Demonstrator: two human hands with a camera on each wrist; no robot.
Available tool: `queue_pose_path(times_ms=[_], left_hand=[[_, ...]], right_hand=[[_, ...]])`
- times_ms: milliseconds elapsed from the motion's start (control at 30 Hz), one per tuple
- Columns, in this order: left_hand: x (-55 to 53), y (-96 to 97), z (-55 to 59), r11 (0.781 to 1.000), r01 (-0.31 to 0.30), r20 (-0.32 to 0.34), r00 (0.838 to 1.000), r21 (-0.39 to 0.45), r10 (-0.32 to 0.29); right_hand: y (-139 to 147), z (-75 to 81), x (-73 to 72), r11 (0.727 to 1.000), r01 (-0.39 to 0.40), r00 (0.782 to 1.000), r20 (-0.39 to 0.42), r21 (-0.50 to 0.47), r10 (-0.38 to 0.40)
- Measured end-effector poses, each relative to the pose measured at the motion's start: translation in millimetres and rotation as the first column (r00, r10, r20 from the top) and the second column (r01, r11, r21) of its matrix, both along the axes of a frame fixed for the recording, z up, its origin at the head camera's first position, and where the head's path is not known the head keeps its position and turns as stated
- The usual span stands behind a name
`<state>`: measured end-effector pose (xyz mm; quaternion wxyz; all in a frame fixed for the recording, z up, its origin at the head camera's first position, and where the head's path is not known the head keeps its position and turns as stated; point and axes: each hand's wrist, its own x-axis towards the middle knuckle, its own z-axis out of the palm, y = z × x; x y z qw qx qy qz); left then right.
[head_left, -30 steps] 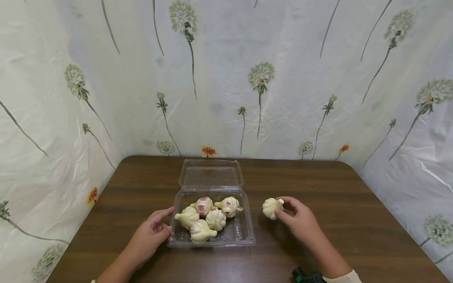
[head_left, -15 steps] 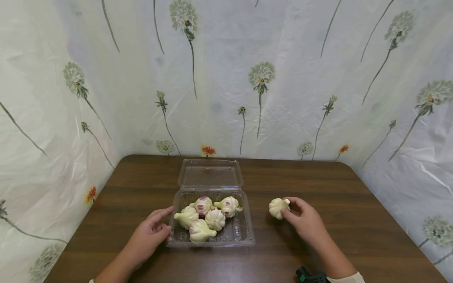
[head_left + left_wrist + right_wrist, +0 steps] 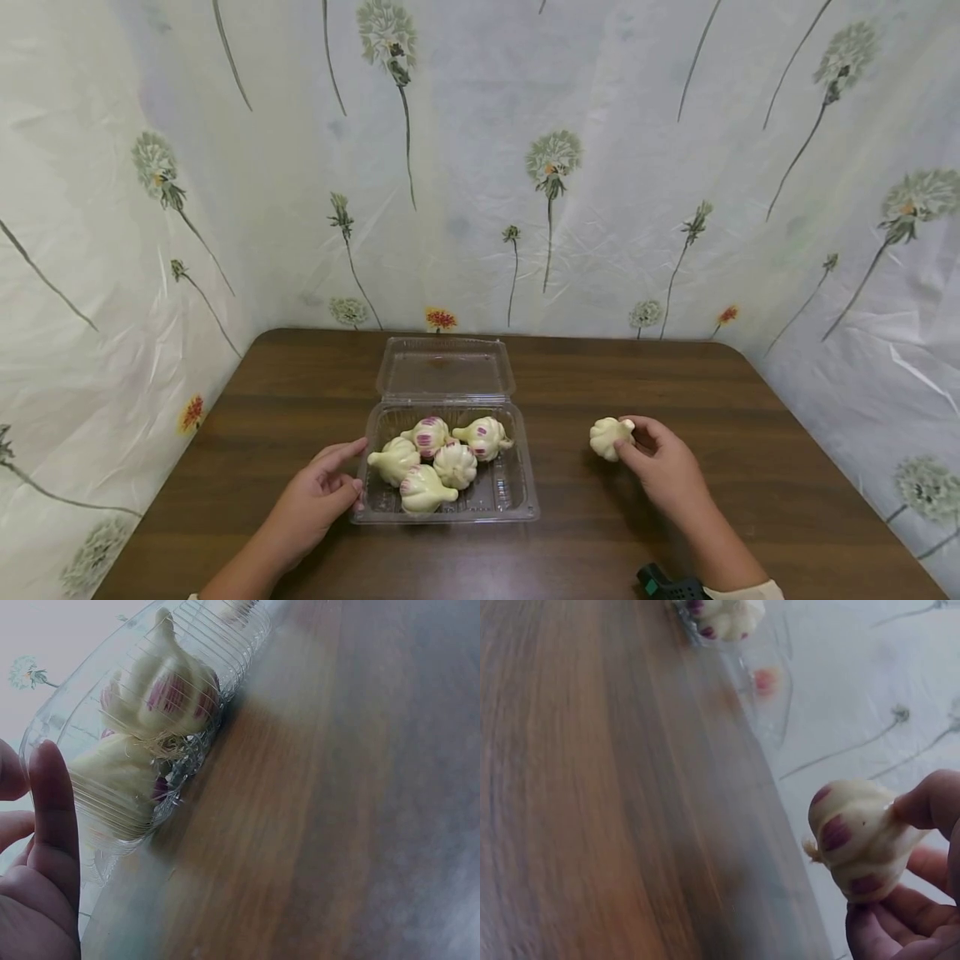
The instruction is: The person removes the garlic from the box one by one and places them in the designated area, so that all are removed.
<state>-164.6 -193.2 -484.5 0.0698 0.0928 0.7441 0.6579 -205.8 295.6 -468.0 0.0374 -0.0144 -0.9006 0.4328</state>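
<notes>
A clear plastic clamshell container with several garlic bulbs stands on the table, its lid laid back. My left hand holds the container's left side, index finger stretched along the rim; in the left wrist view the thumb lies against the clear wall. To the right, above the table, my right hand pinches one garlic bulb between thumb and fingers. The right wrist view shows this bulb's purple streaks and its root tuft.
The brown wooden table reaches back to a pale curtain printed with dandelions, which also hangs at both sides. A dark strap-like device sits by the right wrist.
My right hand has moved to the right with the garlic bulb, away from the container. My left hand stays at the container's left side.
</notes>
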Motion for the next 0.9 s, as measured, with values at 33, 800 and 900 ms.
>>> queue_pose_path(times_ms=[33,800,900], left_hand=[[-0.4,0.0,0.2,1.0,-0.003,0.003,1.0,-0.006,0.003],[-0.2,-0.7,-4.2,1.0,0.0,-0.006,1.0,-0.013,0.0],[-0.5,-0.5,-4.3,1.0,-0.002,-0.007,1.0,-0.013,0.002]], right_hand=[[1,0.5,-0.1,1.0,0.009,1.0,0.006,0.002,-0.009],[23,5.9,1.3,0.986,0.167,0.984,0.061,-0.005,-0.166],[27,4.5,0.2,0.985,0.173,0.983,0.067,-0.014,-0.172]])
